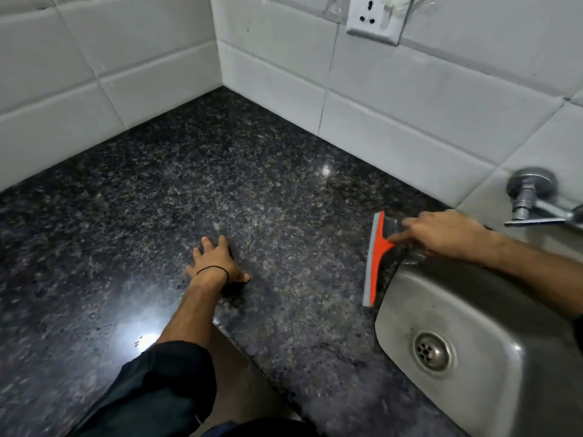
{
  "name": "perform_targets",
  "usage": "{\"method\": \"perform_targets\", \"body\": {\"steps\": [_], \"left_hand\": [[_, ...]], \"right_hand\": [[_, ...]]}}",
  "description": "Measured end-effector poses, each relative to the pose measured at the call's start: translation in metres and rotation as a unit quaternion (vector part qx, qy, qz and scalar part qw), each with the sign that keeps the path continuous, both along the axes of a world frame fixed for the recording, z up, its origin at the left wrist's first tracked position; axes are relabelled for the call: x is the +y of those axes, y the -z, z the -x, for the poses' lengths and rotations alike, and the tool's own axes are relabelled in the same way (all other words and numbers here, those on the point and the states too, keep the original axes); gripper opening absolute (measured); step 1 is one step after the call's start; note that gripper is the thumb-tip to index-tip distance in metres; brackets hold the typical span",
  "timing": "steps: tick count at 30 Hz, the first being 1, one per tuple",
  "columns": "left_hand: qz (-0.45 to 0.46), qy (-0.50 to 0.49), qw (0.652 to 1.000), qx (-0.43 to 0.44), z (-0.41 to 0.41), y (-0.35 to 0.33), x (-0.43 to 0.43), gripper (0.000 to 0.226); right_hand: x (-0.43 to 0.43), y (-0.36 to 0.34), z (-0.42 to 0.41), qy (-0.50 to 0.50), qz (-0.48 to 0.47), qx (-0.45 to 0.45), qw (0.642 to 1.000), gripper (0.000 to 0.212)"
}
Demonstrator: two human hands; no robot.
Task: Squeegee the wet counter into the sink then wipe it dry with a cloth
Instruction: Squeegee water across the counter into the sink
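A dark speckled granite counter (220, 171) fills the corner, glossy with light glare. My right hand (441, 234) grips the handle of an orange squeegee (377, 260) with a grey blade, which stands on the counter right beside the left rim of the steel sink (492, 313). My left hand (217, 263) lies flat on the counter to the left, fingers spread, a black band round its wrist. No cloth is in view.
White tiled walls (394, 99) meet in the far corner. A wall socket (377, 18) sits high on the right wall. A chrome tap (536, 203) juts from the tiles above the sink. The sink drain (430, 350) lies near the front.
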State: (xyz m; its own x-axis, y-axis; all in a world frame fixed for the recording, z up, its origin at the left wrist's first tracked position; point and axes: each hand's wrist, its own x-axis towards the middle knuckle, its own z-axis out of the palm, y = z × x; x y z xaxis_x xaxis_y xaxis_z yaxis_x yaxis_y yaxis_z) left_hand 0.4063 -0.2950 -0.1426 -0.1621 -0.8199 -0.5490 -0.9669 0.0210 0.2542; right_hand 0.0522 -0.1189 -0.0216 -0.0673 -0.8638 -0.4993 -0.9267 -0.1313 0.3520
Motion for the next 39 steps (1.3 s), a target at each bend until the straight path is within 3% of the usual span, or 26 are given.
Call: {"method": "perform_targets", "body": {"steps": [3, 7, 12, 16, 25, 30, 34, 39], "left_hand": [[0.025, 0.045, 0.998, 0.019, 0.029, -0.005, 0.002, 0.112], [0.018, 0.115, 0.993, 0.018, 0.072, -0.006, 0.016, 0.12], [-0.012, 0.126, 0.992, -0.005, 0.096, -0.004, 0.017, 0.128], [-0.026, 0.131, 0.991, -0.006, 0.099, -0.006, 0.011, 0.131], [-0.01, 0.097, 0.995, -0.016, 0.109, 0.003, 0.0, 0.139], [-0.014, 0.086, 0.996, -0.017, 0.113, 0.002, -0.002, 0.142], [-0.016, 0.081, 0.996, -0.013, 0.111, -0.001, 0.001, 0.141], [-0.017, 0.089, 0.996, 0.01, 0.103, -0.005, 0.007, 0.133]], "right_hand": [[0.02, -0.009, 0.015, 0.003, -0.012, 0.019, 1.0, 0.053], [0.006, -0.018, 0.016, 0.04, 0.085, -0.037, 0.995, 0.051], [-0.069, -0.014, 0.008, 0.087, 0.173, -0.124, 0.973, 0.059], [-0.153, -0.002, -0.002, 0.065, 0.186, -0.167, 0.966, 0.041], [-0.269, 0.042, -0.017, 0.039, 0.186, -0.066, 0.98, 0.045], [-0.232, 0.044, 0.006, 0.059, 0.162, -0.062, 0.983, 0.035], [-0.157, 0.032, 0.027, 0.142, 0.165, -0.067, 0.974, 0.027], [-0.038, 0.021, 0.038, 0.257, 0.132, -0.036, 0.957, 0.034]]}}
